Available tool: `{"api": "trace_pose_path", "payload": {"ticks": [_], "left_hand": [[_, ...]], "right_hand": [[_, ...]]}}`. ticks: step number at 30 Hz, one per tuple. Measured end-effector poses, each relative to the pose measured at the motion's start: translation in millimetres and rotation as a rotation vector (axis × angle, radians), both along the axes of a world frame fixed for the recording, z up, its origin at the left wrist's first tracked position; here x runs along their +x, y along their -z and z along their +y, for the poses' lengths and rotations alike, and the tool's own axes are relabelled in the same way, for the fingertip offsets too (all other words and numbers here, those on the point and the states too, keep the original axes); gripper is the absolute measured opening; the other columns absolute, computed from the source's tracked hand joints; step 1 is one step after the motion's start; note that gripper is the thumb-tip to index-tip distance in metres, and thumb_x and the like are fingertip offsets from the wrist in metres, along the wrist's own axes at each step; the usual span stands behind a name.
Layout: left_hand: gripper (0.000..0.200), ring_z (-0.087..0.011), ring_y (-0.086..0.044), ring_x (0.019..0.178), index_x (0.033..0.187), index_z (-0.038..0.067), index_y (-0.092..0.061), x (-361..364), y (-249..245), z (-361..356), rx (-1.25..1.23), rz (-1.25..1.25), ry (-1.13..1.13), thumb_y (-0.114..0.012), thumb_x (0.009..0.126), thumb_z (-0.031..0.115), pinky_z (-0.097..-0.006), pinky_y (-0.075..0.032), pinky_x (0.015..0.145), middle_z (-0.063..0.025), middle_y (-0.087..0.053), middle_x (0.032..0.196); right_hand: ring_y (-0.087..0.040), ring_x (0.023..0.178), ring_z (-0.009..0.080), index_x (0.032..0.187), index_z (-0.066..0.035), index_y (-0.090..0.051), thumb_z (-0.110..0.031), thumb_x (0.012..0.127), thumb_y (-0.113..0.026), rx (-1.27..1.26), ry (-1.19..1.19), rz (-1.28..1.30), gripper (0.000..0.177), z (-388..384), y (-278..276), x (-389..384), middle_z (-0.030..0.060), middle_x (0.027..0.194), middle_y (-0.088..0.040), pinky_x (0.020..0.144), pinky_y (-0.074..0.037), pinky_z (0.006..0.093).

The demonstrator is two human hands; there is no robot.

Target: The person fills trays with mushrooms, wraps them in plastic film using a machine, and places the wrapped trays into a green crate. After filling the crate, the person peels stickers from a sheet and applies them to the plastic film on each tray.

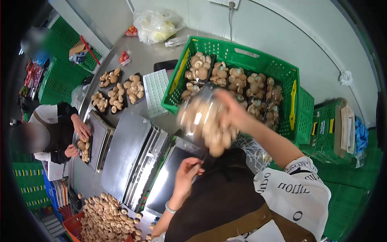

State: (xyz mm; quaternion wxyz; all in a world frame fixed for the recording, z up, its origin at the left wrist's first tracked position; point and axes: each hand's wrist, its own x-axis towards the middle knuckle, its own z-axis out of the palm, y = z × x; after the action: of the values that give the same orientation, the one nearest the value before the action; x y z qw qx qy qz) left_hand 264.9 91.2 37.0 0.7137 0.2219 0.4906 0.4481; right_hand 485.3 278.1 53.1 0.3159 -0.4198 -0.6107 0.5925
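Observation:
My right hand (231, 111) grips a wrapped tray of mushrooms (201, 121), tilted and blurred by motion, above the near left edge of the green crate (238, 52). Inside the crate sit several packed mushroom trays (238, 78). My left hand (188, 173) hangs beside the wrapping machine (135, 157), fingers curled together; whether anything small is between them is too small to tell. The machine's dark plate (165, 181) lies just left of that hand.
Several unwrapped mushroom trays (117, 97) and a label sheet (156, 90) lie on the metal table. A co-worker's hands (80, 127) hold a mushroom tray at the left. Loose mushrooms (107, 218) fill a red crate below. A plastic bag (155, 26) sits at the back.

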Motion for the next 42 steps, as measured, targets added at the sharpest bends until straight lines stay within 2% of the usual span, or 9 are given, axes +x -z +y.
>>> {"api": "trace_pose_path", "payload": {"ticks": [3, 8, 14, 17, 19, 23, 29, 33, 42], "left_hand": [[0.013, -0.0128, -0.060, 0.079, 0.106, 0.005, -0.055, -21, 5, 17, -0.041, -0.007, -0.203, -0.054, 0.093, 0.004, -0.0257, -0.047, 0.073, -0.0078, -0.063, 0.099], [0.011, -0.0134, -0.057, 0.078, 0.102, 0.004, -0.056, -40, -3, 41, -0.095, 0.029, -0.334, -0.055, 0.092, 0.005, -0.0274, -0.045, 0.074, -0.0081, -0.062, 0.094], [0.009, -0.0136, -0.058, 0.079, 0.101, 0.005, -0.057, -54, 3, 39, -0.141, 0.058, -0.311, -0.053, 0.095, 0.009, -0.0269, -0.046, 0.074, -0.0072, -0.063, 0.094], [0.010, -0.0127, -0.059, 0.080, 0.102, 0.005, -0.058, -62, 11, 32, -0.170, 0.056, -0.332, -0.055, 0.094, 0.011, -0.0264, -0.046, 0.075, -0.0062, -0.064, 0.095], [0.014, -0.0127, -0.059, 0.084, 0.106, 0.005, -0.058, -74, 27, 23, -0.143, 0.006, -0.273, -0.056, 0.094, 0.013, -0.0268, -0.047, 0.078, -0.0063, -0.064, 0.099], [0.027, -0.0155, -0.060, 0.097, 0.117, 0.004, -0.056, -141, 6, -2, 0.041, 0.031, -0.107, -0.058, 0.094, 0.018, -0.0291, -0.047, 0.087, -0.0081, -0.062, 0.110], [0.034, -0.0132, -0.056, 0.085, 0.116, 0.000, -0.055, -316, -5, -68, 0.135, 0.401, -0.967, -0.053, 0.097, 0.028, -0.0273, -0.046, 0.078, -0.0059, -0.061, 0.100], [0.037, -0.0141, -0.056, 0.092, 0.123, 0.003, -0.052, -406, 26, -85, -0.024, 0.577, -1.138, -0.051, 0.098, 0.030, -0.0267, -0.045, 0.082, -0.0065, -0.059, 0.111], [0.029, -0.0297, -0.054, 0.105, 0.116, 0.000, -0.056, -424, 18, -65, 0.251, 1.702, -0.998, -0.061, 0.089, 0.010, -0.0373, -0.043, 0.091, -0.0138, -0.057, 0.115]], "right_hand": [[-0.044, 0.126, 0.0273, 0.146, 0.000, -0.024, -0.041, 0.086, -0.066, 0.005, 0.607, 0.143, 0.083, 97, 37, 45, 0.0230, 0.143, -0.036, 0.104, -0.037, 0.0355], [-0.042, 0.128, 0.0340, 0.143, 0.006, -0.025, -0.052, 0.089, -0.057, 0.020, 0.921, -0.018, 0.085, 200, 132, 53, 0.0252, 0.141, -0.038, 0.105, -0.035, 0.0388], [-0.048, 0.118, 0.0400, 0.132, 0.007, -0.043, -0.044, 0.092, -0.049, 0.414, 0.949, -1.162, 0.064, 217, 173, 37, 0.0259, 0.129, -0.051, 0.100, -0.036, 0.0485], [-0.052, 0.110, 0.0382, 0.120, 0.003, -0.054, -0.019, 0.093, -0.045, 0.769, 0.722, -1.051, 0.037, 222, 224, 67, 0.0233, 0.119, -0.056, 0.096, -0.039, 0.0470], [-0.055, 0.102, 0.0403, 0.110, 0.004, -0.060, -0.015, 0.090, -0.047, 0.583, 0.444, -1.246, 0.031, 213, 175, 63, 0.0227, 0.109, -0.060, 0.089, -0.043, 0.0451], [-0.056, 0.099, 0.0348, 0.112, 0.003, -0.059, -0.021, 0.094, -0.050, 0.941, 0.839, -0.853, 0.032, 229, 152, 54, 0.0226, 0.107, -0.058, 0.091, -0.043, 0.0417], [-0.056, 0.095, 0.0173, 0.114, -0.002, -0.058, -0.019, 0.096, -0.050, 0.297, 0.057, -0.208, 0.026, 135, 33, -159, 0.0076, 0.104, -0.060, 0.087, -0.044, 0.0316], [-0.058, 0.103, 0.0237, 0.115, 0.000, -0.055, -0.020, 0.094, -0.055, 0.510, -0.622, -0.184, 0.029, 72, 39, -308, 0.0121, 0.113, -0.058, 0.091, -0.045, 0.0338], [-0.053, 0.111, 0.0332, 0.114, 0.001, -0.055, -0.021, 0.090, -0.060, 0.884, -0.664, 0.054, 0.034, -1, 16, -524, 0.0164, 0.118, -0.056, 0.093, -0.044, 0.0389]]}}
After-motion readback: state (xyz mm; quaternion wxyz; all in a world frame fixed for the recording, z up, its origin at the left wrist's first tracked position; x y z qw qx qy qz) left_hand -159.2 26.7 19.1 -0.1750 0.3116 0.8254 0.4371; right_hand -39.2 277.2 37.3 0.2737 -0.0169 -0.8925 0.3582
